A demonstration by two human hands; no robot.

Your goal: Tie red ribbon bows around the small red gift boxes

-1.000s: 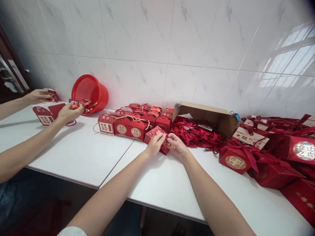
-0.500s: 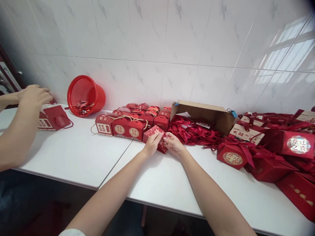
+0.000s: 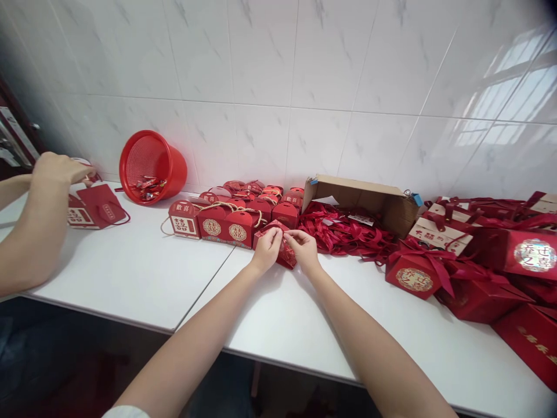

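A small red patterned gift box (image 3: 286, 255) stands on the white table between my hands. My left hand (image 3: 267, 249) is closed at its left top edge, thumb and fingers pressed together on the box. Just above the box's top, my right hand (image 3: 304, 249) makes a pinch close to my left fingertips. Whatever lies in that pinch is too small to tell. Close behind stand red gift boxes (image 3: 228, 226) in rows, some with gold round emblems and twisted cord handles. To the right of my hands lies a heap of red ribbons (image 3: 348, 238).
The ribbons spill from a cardboard box (image 3: 357, 188) on its side. Finished-looking red boxes with bows (image 3: 411, 276) crowd the right. A tilted red basket (image 3: 174, 174) holds small wrapped pieces. At far left, another person's hands (image 3: 61, 168) work near a red bag-shaped box (image 3: 102, 203).
My right hand has turned and its fingertips have come up beside my left ones over the box top. The other person's hands have shifted slightly.
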